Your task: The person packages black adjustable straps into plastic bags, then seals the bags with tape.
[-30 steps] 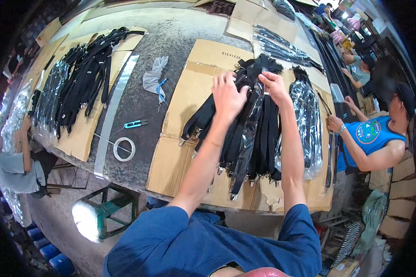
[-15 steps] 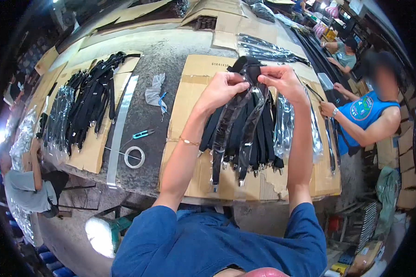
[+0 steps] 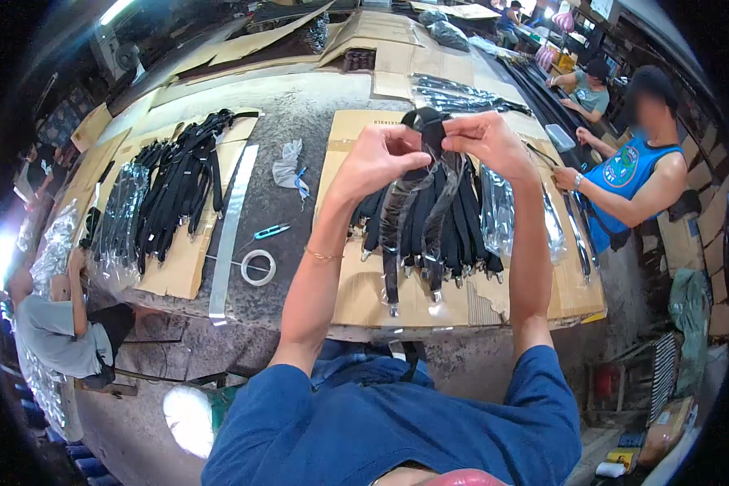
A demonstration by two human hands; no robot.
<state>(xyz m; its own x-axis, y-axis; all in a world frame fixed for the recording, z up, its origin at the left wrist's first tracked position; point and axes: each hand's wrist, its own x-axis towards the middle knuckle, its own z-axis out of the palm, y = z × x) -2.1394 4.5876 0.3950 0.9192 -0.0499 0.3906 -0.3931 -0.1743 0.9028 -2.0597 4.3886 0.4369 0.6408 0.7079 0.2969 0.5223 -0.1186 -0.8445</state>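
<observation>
A pair of black suspenders (image 3: pixel 397 235) with metal clips hangs in a clear plastic sleeve above the table. My left hand (image 3: pixel 381 159) pinches the left side near the folded top. On the other side, the thumb and fingers of my right hand (image 3: pixel 492 144) are closed on the same upper part. Beneath it, a row of black suspenders (image 3: pixel 462 223) lies on a cardboard sheet (image 3: pixel 352 300), clips toward me. Right of that row are clear plastic sleeves (image 3: pixel 498 211), partly covered by my right forearm.
Left on the table are piled suspenders (image 3: pixel 178 178), a metal ruler (image 3: pixel 233 235), blue thread snips (image 3: pixel 270 232), a tape roll (image 3: pixel 257 267) and a crumpled plastic bag (image 3: pixel 289 168). A co-worker in a blue top (image 3: pixel 636 174) stands at right; another in grey (image 3: pixel 61 332) sits at left.
My view has shifted slightly, so the table's left side appears further right. Both hands still grip the top of the suspenders; the left fingers have spread into a rounder curl.
</observation>
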